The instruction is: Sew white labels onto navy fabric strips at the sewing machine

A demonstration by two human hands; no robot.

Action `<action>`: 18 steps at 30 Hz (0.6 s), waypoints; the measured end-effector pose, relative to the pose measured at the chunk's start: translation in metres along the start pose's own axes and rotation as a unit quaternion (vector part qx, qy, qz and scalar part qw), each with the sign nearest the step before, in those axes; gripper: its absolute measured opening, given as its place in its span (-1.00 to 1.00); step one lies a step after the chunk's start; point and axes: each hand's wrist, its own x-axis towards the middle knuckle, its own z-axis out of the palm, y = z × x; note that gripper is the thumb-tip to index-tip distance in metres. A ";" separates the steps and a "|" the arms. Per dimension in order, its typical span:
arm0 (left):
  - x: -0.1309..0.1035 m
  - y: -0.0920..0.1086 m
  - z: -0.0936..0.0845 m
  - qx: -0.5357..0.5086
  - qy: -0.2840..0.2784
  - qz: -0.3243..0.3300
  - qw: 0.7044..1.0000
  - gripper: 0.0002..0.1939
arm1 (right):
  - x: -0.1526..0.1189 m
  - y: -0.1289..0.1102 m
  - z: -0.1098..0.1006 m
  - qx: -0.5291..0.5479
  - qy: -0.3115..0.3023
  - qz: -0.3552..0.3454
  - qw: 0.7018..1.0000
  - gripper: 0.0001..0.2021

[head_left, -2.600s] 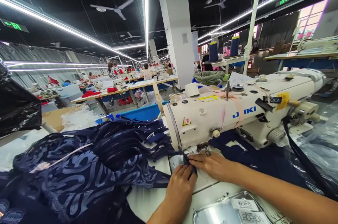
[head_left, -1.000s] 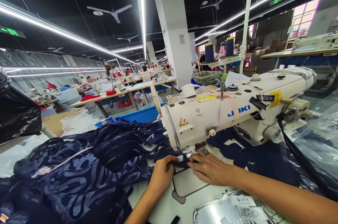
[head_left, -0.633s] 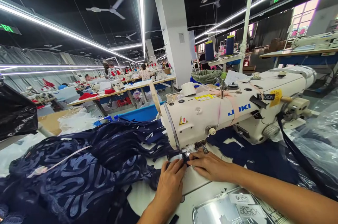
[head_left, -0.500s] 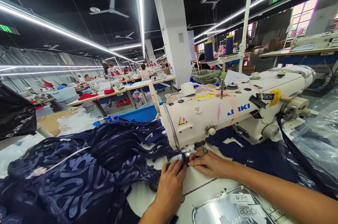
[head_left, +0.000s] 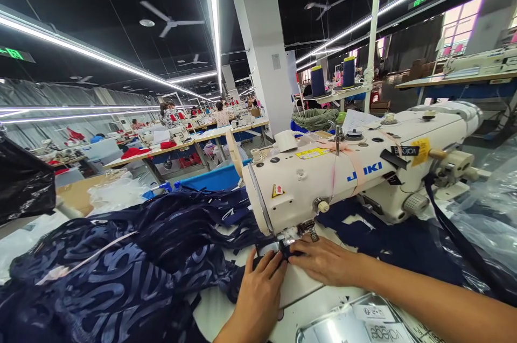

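At the needle of a white sewing machine (head_left: 294, 184), both of my hands work on a narrow piece of navy fabric (head_left: 286, 250). My left hand (head_left: 260, 286) is closed on its near side, fingertips bent down onto the cloth and the little finger a bit apart. From the right, my right hand (head_left: 323, 258) pinches the same cloth close by the presser foot (head_left: 287, 238). My fingers and the machine head cover much of the piece. A large heap of navy patterned garments (head_left: 109, 273) spreads over the table to the left, near my left hand.
More navy cloth (head_left: 388, 238) lies behind my right forearm. Clear plastic (head_left: 484, 197) is at the right edge, and a black plastic bag (head_left: 24, 179) at far left. Two navy thread cones (head_left: 348, 72) stand behind the machine. People sit at distant sewing tables.
My head view has shifted slightly, so the machine head and hands appear a little lower. My left little finger has spread away from the other fingers. Both hands stay at the needle.
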 end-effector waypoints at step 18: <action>0.010 -0.003 0.000 -0.008 -0.072 -0.056 0.996 -0.50 | 0.000 0.001 0.014 -0.020 0.016 0.035 0.999 -0.73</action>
